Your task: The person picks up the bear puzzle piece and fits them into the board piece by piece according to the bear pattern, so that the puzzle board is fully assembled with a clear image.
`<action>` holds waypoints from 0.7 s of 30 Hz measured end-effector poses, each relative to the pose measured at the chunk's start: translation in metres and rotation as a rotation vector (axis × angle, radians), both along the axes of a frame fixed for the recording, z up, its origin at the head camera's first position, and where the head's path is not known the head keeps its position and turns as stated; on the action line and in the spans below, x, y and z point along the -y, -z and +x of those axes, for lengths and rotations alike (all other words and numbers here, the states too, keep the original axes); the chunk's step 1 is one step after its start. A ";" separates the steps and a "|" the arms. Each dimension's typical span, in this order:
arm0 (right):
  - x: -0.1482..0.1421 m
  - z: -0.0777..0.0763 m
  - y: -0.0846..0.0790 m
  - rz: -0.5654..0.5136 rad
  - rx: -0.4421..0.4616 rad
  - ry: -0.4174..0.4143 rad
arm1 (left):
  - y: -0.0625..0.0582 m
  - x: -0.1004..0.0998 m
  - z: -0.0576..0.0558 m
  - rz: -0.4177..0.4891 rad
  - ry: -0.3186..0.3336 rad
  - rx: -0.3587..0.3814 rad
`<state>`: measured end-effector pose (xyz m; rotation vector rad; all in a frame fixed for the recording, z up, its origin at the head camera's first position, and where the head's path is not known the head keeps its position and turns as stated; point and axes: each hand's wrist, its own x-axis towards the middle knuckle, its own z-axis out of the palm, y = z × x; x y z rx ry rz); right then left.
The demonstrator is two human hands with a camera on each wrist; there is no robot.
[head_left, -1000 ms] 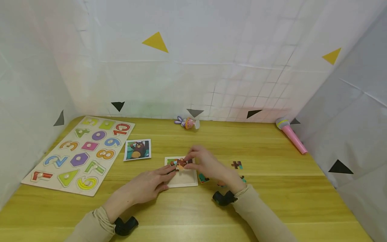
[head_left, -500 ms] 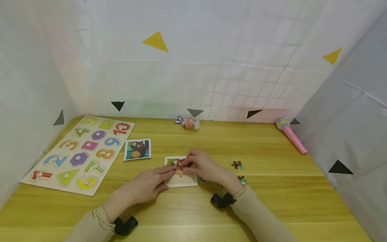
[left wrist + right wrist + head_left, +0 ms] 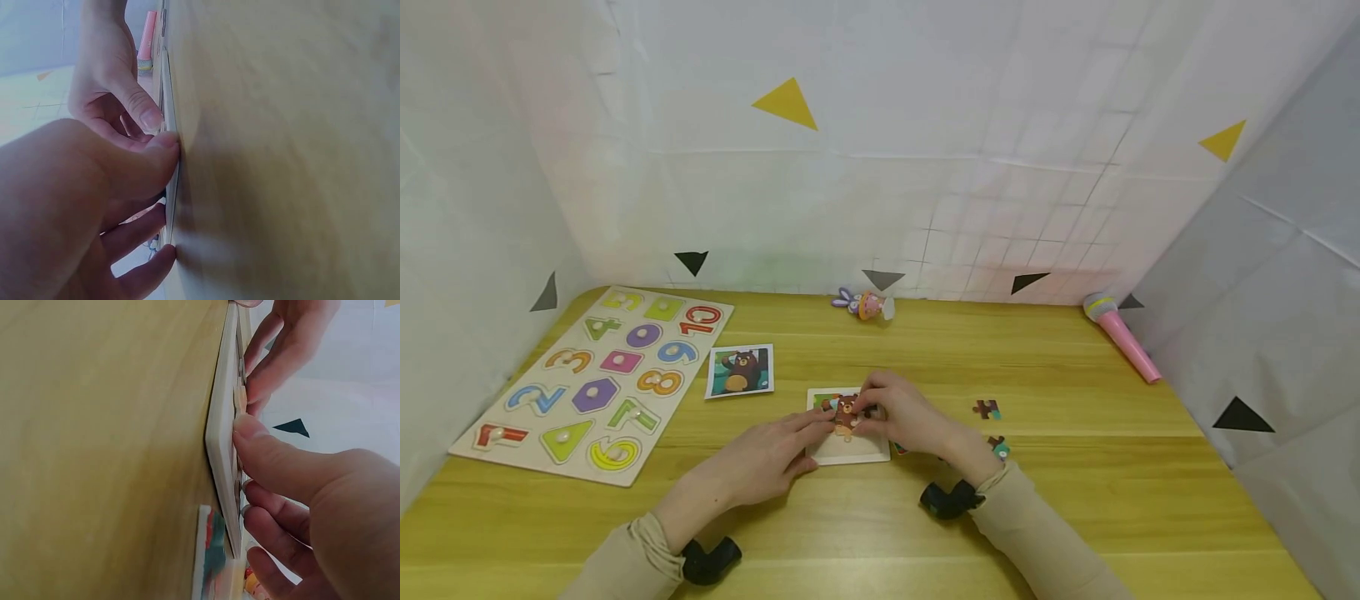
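Note:
A shallow light-wood puzzle tray point(image 3: 853, 451) lies on the table in the head view, with picture pieces along its far side. My right hand point(image 3: 913, 417) pinches a brown bear puzzle piece point(image 3: 845, 405) between thumb and fingers, low over the tray's middle. In the right wrist view, the thumb point(image 3: 269, 447) sits right at the piece's edge. My left hand point(image 3: 763, 460) rests at the tray's left side, fingers extended onto it and touching near the bear piece. Its thumb point(image 3: 159, 156) lies at the tray's near edge in the left wrist view.
Loose puzzle pieces lie right of the tray, including a brown-and-teal puzzle piece point(image 3: 988, 409). A bear picture card point(image 3: 741, 372) and a number board point(image 3: 587, 392) are at left. A rabbit figurine point(image 3: 865, 305) lies at the back, a pink toy microphone point(image 3: 1123, 337) at far right.
My right hand has brought the bear piece slightly nearer and lower onto the tray, and the bear's face now shows upright between the fingers. The left hand stays put.

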<state>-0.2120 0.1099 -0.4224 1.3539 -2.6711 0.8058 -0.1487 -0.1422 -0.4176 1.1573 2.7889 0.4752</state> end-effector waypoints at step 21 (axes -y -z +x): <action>0.000 0.000 0.003 0.032 0.068 0.055 | 0.002 -0.001 0.002 -0.025 0.030 -0.036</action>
